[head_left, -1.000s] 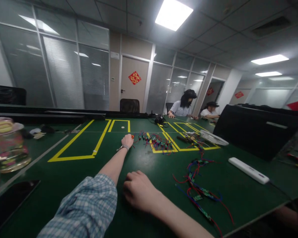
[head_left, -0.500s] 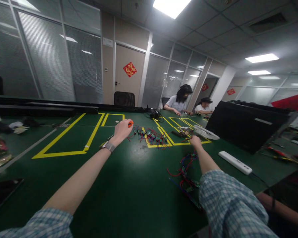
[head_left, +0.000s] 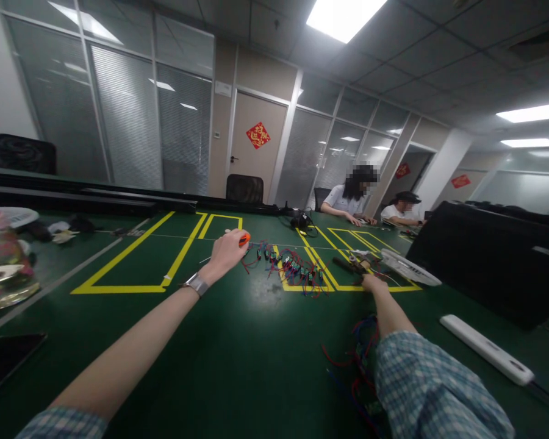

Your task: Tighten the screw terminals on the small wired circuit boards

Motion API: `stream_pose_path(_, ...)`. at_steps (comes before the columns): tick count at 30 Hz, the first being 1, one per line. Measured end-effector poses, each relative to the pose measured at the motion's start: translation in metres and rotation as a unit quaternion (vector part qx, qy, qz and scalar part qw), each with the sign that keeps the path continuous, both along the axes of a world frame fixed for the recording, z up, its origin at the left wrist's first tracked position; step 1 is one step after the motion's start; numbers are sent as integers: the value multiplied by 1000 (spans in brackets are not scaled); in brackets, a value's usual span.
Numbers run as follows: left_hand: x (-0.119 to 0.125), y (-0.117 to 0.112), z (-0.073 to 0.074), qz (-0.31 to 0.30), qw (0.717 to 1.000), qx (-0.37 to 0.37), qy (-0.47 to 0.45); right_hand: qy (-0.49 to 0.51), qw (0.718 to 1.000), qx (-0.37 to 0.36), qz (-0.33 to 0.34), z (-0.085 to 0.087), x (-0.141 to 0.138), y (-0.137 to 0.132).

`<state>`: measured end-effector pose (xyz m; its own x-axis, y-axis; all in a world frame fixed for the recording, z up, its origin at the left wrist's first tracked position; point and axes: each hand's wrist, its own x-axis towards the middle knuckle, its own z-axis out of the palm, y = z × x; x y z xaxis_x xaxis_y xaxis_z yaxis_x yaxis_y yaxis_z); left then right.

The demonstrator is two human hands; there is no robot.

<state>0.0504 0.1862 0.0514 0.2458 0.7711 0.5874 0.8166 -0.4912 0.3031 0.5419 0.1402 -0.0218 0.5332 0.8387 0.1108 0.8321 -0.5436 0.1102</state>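
My left hand [head_left: 229, 250] is closed around a small orange and black object [head_left: 244, 239] whose kind I cannot make out. To its right lies a row of small green circuit boards with red and blue wires [head_left: 293, 266], crossing the yellow tape. My right hand [head_left: 374, 283] is closed low over the table, beside a cluster of hand tools [head_left: 354, 263]. What its fingers hold, if anything, is hidden. Below the right wrist, a second bunch of wired circuit boards [head_left: 363, 350] lies on the green table [head_left: 238, 360], partly covered by my sleeve.
A white tray [head_left: 409, 267] sits beyond my right hand. A white power strip [head_left: 485, 347] and a large black panel [head_left: 476, 262] are at right. At left are a dark flat device [head_left: 11, 360] and a shiny bag [head_left: 2, 262]. Two people sit across the table.
The view has turned left, so most things shift rightward. My right hand has come a little lower, nearer the tools. My left hand still grips the orange and black object.
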Motion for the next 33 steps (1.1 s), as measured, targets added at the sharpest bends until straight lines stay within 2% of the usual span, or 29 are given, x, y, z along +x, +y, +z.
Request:
stream_pose_path(4,-2,-1,-1,1,1000,-12,-11,-6,999,-39,-8,-3,-3,-2)
stream_pose_path(12,-5,1,-13,4,1000,-11,-8,-45,996,-53,49,6,-16,-14)
stream_pose_path(15,-6,2,-15,6,1000,-7,-2,-62,994,-47,79,17,-25,-17)
stream_pose_path(21,-6,-4,-8,13,1000,-15,-19,-96,979,-13,177,55,-57,-11)
stream_pose_path(24,-6,-11,-8,13,999,-16,-24,-94,971,-4,221,63,-93,-13)
stream_pose_path(27,-6,-20,-10,17,999,-21,-20,-77,955,10,286,54,-149,-26)
stream_pose_path(29,-7,-28,-12,23,999,-25,-18,-21,917,47,395,42,-195,-42)
stream_pose_path(33,-9,-51,-15,12,999,-29,-35,144,857,74,490,14,-285,-87)
